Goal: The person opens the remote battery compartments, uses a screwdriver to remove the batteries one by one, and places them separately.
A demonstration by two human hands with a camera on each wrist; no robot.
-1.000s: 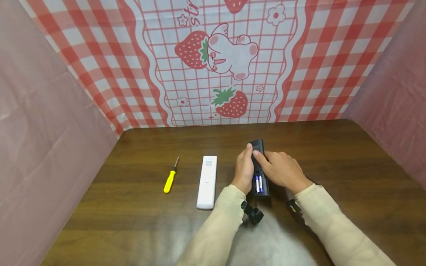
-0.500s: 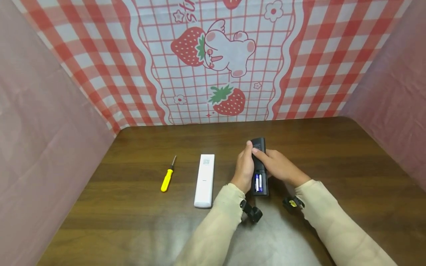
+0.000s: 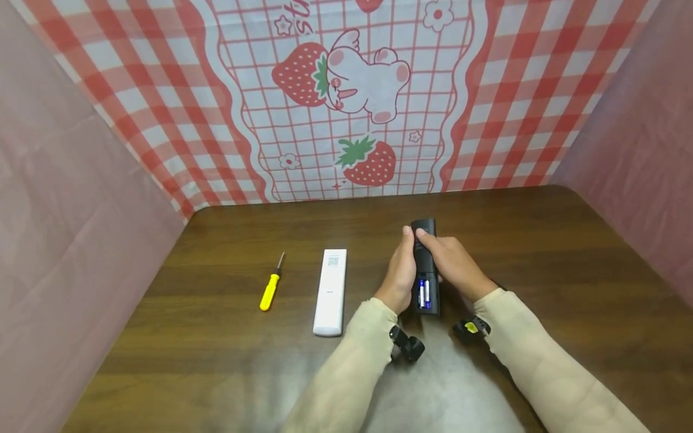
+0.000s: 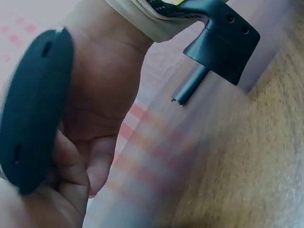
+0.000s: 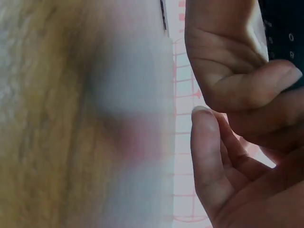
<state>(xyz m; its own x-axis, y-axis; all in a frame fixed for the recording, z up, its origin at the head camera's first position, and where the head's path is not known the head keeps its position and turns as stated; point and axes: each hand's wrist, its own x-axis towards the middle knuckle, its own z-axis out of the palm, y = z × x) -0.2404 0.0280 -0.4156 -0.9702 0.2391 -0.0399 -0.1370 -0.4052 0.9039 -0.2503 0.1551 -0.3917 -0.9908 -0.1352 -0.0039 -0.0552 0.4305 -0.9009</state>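
A black remote control (image 3: 425,261) is held between both hands, back side up, its battery compartment uncovered with two blue-and-white batteries (image 3: 425,293) inside. My left hand (image 3: 399,273) grips its left side, thumb near the far end. From the right, my right hand (image 3: 457,267) holds it with the thumb lying on its back. The left wrist view shows the dark end of the remote (image 4: 37,109) beside the palm. In the right wrist view, curled fingers (image 5: 247,90) lie under the remote's button side (image 5: 287,38).
A white remote (image 3: 330,293) lies left of the hands on the brown wooden table (image 3: 216,355). Farther left is a yellow-handled screwdriver (image 3: 269,293). A checked strawberry cloth (image 3: 368,90) hangs behind the table, with pink cloth at both sides.
The head view has shifted slightly. Both hands still hold the black remote, which now stands a little farther right and up in the picture. The right thumb has moved toward its far end.
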